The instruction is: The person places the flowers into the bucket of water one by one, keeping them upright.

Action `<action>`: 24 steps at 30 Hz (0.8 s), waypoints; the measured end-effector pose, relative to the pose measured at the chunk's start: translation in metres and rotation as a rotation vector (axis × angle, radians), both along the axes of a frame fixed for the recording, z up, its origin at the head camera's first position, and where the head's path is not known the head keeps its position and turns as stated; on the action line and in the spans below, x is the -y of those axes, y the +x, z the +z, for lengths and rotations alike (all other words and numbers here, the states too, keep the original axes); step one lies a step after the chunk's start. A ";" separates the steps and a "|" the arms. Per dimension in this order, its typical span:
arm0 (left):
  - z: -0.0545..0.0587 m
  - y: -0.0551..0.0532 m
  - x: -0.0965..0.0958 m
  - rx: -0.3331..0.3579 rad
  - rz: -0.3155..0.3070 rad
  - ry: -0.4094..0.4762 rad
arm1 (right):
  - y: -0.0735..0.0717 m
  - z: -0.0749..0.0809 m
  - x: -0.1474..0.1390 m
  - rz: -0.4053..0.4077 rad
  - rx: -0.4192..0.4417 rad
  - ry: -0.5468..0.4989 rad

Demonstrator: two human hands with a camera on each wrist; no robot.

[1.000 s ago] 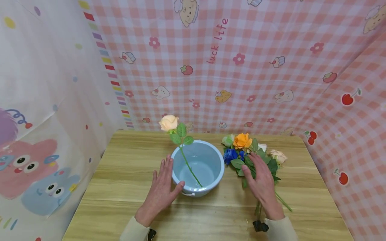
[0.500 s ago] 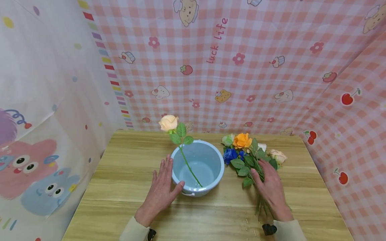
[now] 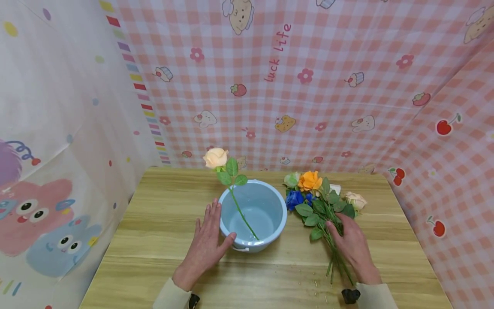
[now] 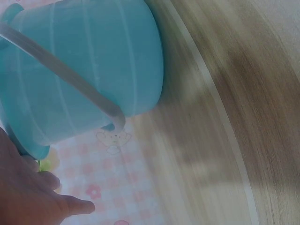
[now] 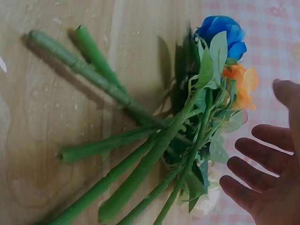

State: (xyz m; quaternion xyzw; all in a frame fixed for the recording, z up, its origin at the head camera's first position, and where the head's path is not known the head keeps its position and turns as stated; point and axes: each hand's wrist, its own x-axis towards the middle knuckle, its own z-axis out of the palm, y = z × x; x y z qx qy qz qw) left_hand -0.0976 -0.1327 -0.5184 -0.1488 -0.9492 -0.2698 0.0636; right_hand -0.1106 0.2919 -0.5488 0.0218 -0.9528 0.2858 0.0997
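A pale blue bucket (image 3: 256, 214) stands on the table, with one peach rose (image 3: 216, 158) leaning inside it. My left hand (image 3: 206, 242) rests along the bucket's left rim, its fingers straight and the thumb by the near rim. A bunch of flowers lies to the right: an orange rose (image 3: 310, 180), a blue rose (image 3: 294, 200) and a pale pink rose (image 3: 356, 201) among green leaves. Over the bunch's stems (image 5: 150, 164) hovers my right hand (image 3: 355, 244). In the right wrist view its fingers are spread and hold nothing.
The wooden table (image 3: 262, 279) carries small water drops near the stem ends. A pink checked cloth (image 3: 254, 107) hangs behind it, and a white patterned cloth (image 3: 77, 150) at the left. The bucket's handle (image 4: 70, 77) hangs down its side.
My right hand has drawn back towards me and right, from over the leaves to beside the stems, uncovering more of them. My left hand, the bucket and the peach rose have stayed put.
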 end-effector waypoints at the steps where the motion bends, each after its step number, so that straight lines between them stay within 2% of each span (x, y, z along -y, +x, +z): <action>1: 0.000 0.000 0.000 0.001 0.000 -0.001 | 0.000 -0.001 -0.001 -0.002 0.001 0.008; 13: 0.002 0.001 0.000 0.017 -0.002 0.006 | 0.000 -0.009 -0.010 -0.012 0.008 0.072; 24: 0.002 0.001 0.000 0.014 -0.002 0.006 | -0.001 -0.012 -0.016 -0.011 0.075 0.094</action>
